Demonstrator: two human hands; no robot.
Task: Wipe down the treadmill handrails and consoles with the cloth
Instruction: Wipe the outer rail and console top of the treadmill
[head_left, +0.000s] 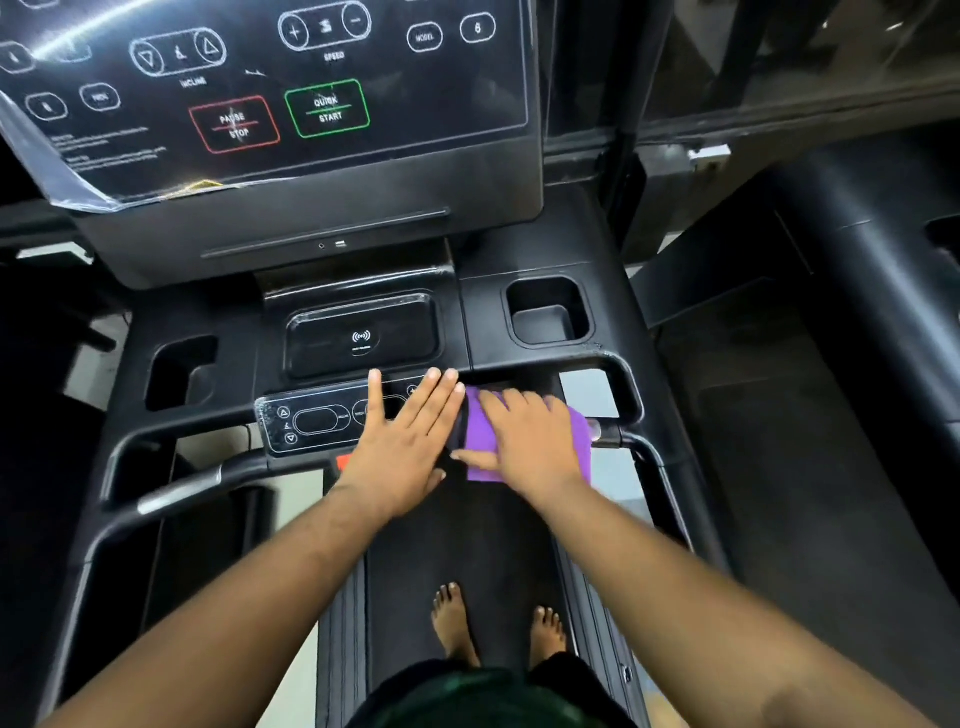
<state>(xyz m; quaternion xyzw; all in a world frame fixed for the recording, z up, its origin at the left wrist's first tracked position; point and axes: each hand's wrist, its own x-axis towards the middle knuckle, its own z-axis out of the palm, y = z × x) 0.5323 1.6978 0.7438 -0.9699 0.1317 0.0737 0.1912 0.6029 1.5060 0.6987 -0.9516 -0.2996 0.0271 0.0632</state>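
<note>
One purple cloth (524, 441) lies on the right end of the lower control panel (317, 421), pressed flat by the right hand (530, 441), fingers spread, gripping nothing. Left hand (405, 441) rests flat on the panel, fingers straight. Main console (270, 93) stands above.

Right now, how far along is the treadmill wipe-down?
Done: nothing can be confirmed; no surface visibly shows wiping. In hand: the right hand presses the purple cloth flat on the right part of the small control panel on the front crossbar, while the left hand lies flat on the panel beside it. Seemingly left: the side handrails, the cup-holder tray and the large upper console.
</note>
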